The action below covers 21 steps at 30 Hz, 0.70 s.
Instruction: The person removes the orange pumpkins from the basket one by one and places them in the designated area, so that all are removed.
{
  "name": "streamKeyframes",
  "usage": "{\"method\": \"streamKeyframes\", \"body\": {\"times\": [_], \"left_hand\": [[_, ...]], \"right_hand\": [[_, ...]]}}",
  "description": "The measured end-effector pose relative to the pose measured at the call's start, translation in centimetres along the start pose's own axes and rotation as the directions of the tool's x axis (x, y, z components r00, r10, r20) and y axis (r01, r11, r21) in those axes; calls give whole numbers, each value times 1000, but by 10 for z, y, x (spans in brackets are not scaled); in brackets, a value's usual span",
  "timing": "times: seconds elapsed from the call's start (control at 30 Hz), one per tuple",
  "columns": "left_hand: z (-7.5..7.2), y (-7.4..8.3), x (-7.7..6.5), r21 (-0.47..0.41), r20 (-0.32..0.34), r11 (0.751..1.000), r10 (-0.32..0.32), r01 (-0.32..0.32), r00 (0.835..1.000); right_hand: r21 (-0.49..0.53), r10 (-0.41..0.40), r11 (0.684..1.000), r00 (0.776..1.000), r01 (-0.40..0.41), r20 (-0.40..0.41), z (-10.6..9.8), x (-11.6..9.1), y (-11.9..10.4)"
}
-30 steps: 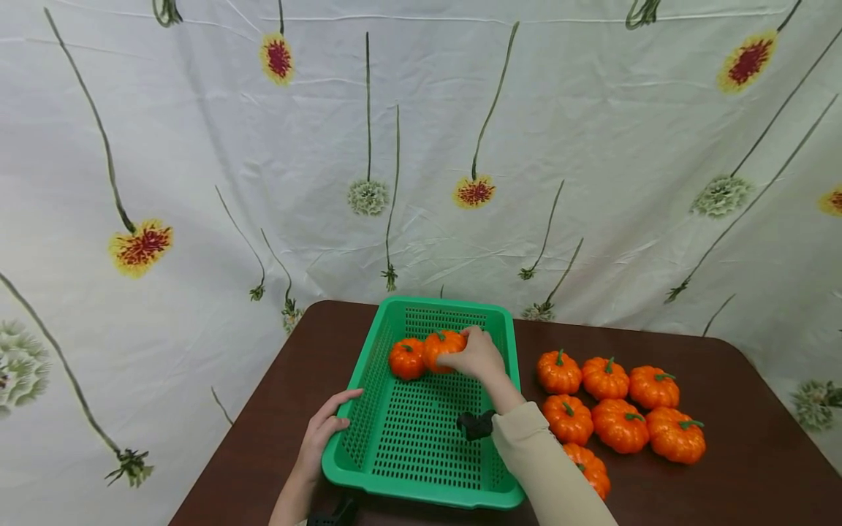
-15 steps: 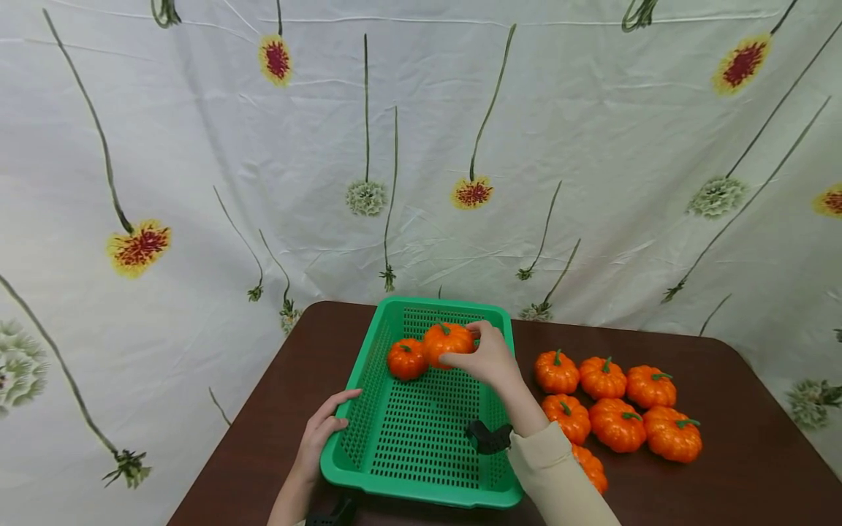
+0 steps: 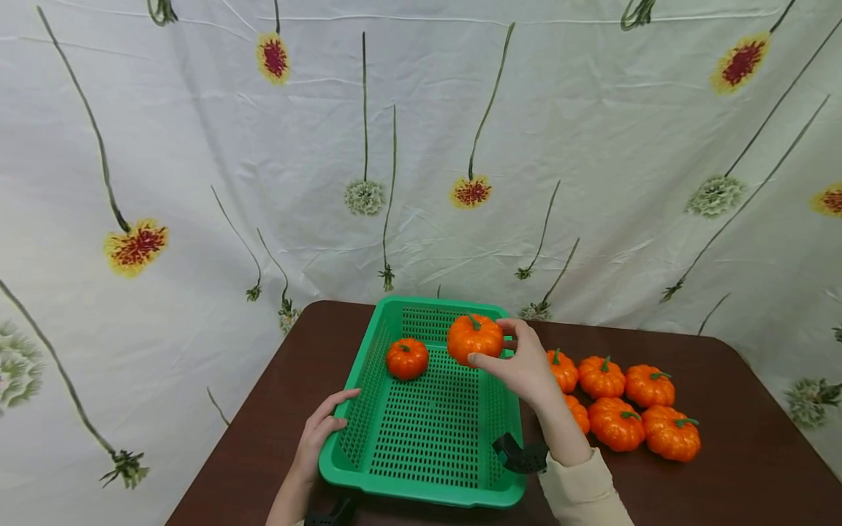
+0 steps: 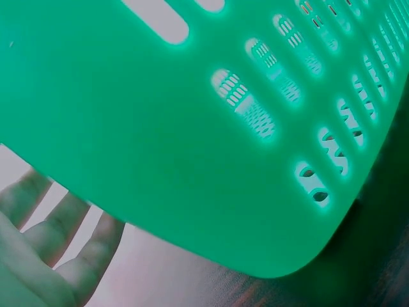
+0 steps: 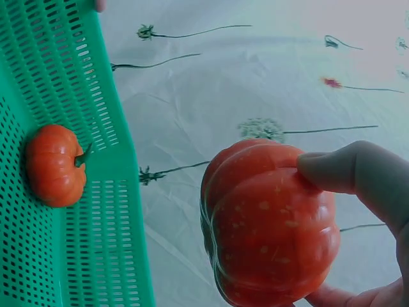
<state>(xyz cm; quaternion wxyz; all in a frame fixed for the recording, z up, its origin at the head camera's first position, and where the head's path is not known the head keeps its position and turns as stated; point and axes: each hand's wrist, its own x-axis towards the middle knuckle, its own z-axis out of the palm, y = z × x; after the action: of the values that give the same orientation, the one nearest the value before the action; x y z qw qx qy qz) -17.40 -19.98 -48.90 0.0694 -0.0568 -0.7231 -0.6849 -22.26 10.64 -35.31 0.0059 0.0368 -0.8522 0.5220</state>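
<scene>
A small orange toy pumpkin (image 3: 474,340) with a green stem hangs over the right rear part of a green plastic basket (image 3: 421,494). My right hand (image 3: 522,365) grips it from the right, thumb on its near side and fingers behind. In the right wrist view the thumb presses on the held pumpkin (image 5: 271,224), outside the basket's wall. A second pumpkin (image 3: 406,359) sits inside the basket toward the left rear. My left hand (image 3: 319,431) holds the basket's left rim; in the left wrist view several fingers (image 4: 96,252) meet that rim from outside.
Several more pumpkins (image 3: 617,424) stand grouped on the dark brown table (image 3: 743,453) right of the basket, some partly behind my right hand and forearm. A white flower-printed cloth (image 3: 316,131) hangs behind the table.
My right hand has lifted the pumpkin from beside the other one in the basket and moved it right and up. The left hand stays on the rim.
</scene>
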Motion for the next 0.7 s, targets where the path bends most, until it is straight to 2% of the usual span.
{"method": "streamKeyframes", "body": {"times": [0.2, 0.47, 0.7], "left_hand": [[0, -1, 0, 7, -1, 1000, 6, -6, 1000], [0, -1, 0, 15, -6, 1000, 12, -12, 1000], [0, -2, 0, 10, 3, 1000, 17, -17, 1000]], "right_hand": [[32, -32, 999, 999, 32, -18, -15, -17, 3], [47, 23, 999, 997, -20, -68, -31, -37, 12], [72, 38, 997, 993, -30, -108, -43, -52, 32]]}}
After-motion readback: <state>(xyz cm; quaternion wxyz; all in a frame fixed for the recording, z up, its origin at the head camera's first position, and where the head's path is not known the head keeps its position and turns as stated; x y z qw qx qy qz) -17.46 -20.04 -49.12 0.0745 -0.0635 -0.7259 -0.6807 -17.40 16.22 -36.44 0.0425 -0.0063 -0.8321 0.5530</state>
